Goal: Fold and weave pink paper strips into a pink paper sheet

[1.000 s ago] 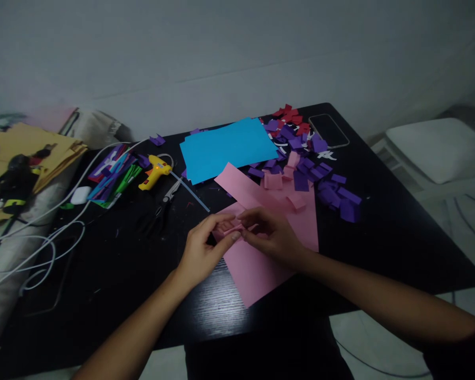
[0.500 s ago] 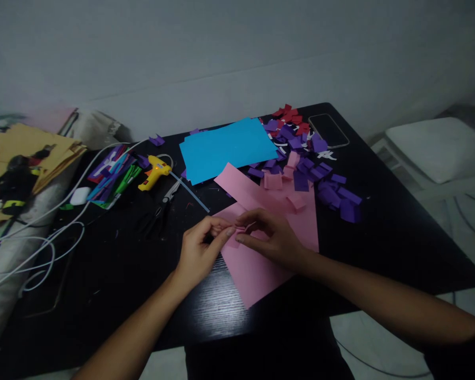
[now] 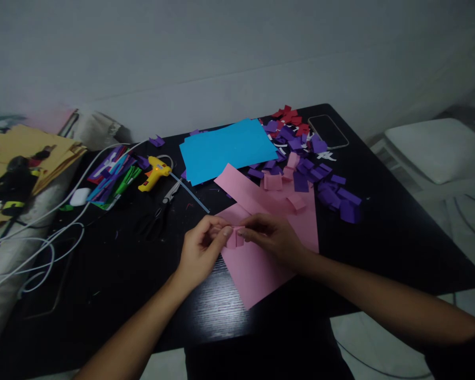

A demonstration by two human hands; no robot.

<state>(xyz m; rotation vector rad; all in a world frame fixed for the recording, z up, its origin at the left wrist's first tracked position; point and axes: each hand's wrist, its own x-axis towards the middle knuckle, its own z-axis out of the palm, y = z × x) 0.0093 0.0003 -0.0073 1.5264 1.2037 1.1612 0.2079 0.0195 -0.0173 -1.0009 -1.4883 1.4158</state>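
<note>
Between my two hands is a small folded piece of pink paper [image 3: 236,240], with a crease or slit down its middle. My left hand [image 3: 201,248] pinches its left side with thumb and fingers. The thumb and fingers of my right hand [image 3: 275,240] close on its right side. Beneath lies a large pink paper sheet [image 3: 249,279], partly covered by my right hand and forearm. A pink strip [image 3: 239,187] lies slantwise across the sheet's top. Several small folded pink pieces [image 3: 273,182] rest on its far part.
Blue sheets [image 3: 227,150] lie at the back, beside scattered purple pieces [image 3: 330,195], red pieces [image 3: 291,116] and a phone [image 3: 328,131]. On the left are a yellow glue gun [image 3: 155,173], scissors [image 3: 158,214], coloured paper strips [image 3: 114,179] and white cables [image 3: 49,237]. A white stool [image 3: 435,150] stands right.
My right thumb and fingers have come together on the small pink piece, having been spread apart before. More of the piece's front now shows between my hands. My left hand has hardly moved.
</note>
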